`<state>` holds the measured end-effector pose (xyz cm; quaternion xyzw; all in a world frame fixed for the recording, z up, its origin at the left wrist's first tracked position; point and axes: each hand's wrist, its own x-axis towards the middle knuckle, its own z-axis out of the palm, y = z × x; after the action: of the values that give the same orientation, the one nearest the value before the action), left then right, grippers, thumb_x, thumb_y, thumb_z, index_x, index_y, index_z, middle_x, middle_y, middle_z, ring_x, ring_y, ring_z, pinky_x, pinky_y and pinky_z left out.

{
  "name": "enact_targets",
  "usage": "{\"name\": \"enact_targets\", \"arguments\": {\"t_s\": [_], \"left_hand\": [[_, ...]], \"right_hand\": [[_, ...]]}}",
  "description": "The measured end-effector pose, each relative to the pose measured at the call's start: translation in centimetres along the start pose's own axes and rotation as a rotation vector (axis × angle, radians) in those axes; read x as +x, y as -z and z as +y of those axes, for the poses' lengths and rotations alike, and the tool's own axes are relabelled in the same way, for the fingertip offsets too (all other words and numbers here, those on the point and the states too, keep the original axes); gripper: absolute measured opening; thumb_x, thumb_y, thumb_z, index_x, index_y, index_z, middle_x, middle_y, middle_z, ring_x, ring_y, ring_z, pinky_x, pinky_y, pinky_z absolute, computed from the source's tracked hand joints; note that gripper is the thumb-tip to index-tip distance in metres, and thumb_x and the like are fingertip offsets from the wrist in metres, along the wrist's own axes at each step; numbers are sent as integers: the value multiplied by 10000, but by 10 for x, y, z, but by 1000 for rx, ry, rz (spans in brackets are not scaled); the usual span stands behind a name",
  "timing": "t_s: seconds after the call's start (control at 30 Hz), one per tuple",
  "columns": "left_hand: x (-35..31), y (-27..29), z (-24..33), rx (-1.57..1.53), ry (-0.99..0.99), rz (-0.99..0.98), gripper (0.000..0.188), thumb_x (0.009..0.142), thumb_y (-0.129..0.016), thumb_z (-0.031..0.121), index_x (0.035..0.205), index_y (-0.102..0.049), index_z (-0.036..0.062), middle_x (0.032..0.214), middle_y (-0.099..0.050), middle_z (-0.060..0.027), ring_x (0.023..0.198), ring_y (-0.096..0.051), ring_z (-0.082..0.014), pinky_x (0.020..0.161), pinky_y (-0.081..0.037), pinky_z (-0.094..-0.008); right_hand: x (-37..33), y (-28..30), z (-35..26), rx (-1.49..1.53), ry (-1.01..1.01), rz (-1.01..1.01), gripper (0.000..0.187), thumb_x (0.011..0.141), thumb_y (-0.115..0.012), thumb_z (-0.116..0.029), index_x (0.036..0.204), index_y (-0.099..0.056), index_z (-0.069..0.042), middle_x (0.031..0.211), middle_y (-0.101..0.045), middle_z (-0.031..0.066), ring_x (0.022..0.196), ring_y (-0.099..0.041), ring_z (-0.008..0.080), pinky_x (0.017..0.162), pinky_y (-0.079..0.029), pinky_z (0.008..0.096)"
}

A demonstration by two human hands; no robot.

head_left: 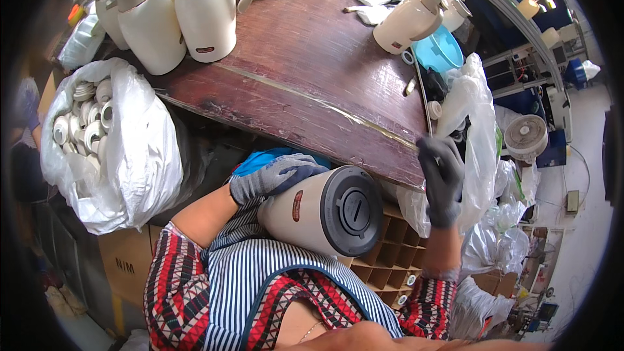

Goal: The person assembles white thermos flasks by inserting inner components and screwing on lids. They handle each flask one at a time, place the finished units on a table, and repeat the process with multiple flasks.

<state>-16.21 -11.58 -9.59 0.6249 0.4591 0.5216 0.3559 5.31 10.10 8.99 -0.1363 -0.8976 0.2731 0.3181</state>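
Note:
A cream vacuum jug (283, 220) lies on its side across my lap, its round black base (370, 211) facing right. My left hand (276, 177), in a grey knitted glove, wraps over the jug's upper side and holds it. My right hand (443, 179), in a dark grey glove, is raised beside the table's right corner, apart from the jug. Its fingers are curled closed; whether anything is inside them is hidden. A blue cloth (263, 159) shows behind my left hand.
White jugs (207, 23) stand at the table's (312, 58) far left, a beige one (404, 23) at far right by a blue bowl (439, 51). A bag of white rings (140, 149) sits left. A divided carton (393, 240) lies below right, near plastic bags (478, 130) and a fan (525, 135).

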Motion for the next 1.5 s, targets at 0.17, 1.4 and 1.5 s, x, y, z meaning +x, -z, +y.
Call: {"name": "enact_targets", "arguments": {"t_s": [0.17, 1.4, 1.5], "left_hand": [[26, 8, 35, -93, 219, -78, 462, 1050, -536, 400, 1371, -633, 82, 1293, -664, -152, 1234, -623, -306, 1070, -470, -412], [149, 104, 191, 1724, -453, -401, 222, 850, -690, 225, 1071, -668, 222, 1105, -603, -3, 1109, -585, -220, 902, -522, -425], [131, 115, 161, 1667, -572, -328, 215, 815, -687, 225, 1026, -651, 203, 1069, -605, -3, 1094, -588, -222, 944, -522, -431]], "right_hand": [[-52, -70, 195, -855, -27, -211, 324, 893, -714, -192, 1216, -698, -165, 1080, -685, 64, 957, -652, 301, 786, -557, 425], [-46, -162, 80, 1127, -796, -294, 495, 1012, -635, -144, 1466, -493, -9, 1374, -592, 116, 1179, -601, 220, 995, -508, 352], [7, -149, 69, 833, -783, 39, 405, 1017, -646, -187, 1385, -609, -24, 1241, -659, 66, 993, -613, 141, 857, -530, 291]]}}
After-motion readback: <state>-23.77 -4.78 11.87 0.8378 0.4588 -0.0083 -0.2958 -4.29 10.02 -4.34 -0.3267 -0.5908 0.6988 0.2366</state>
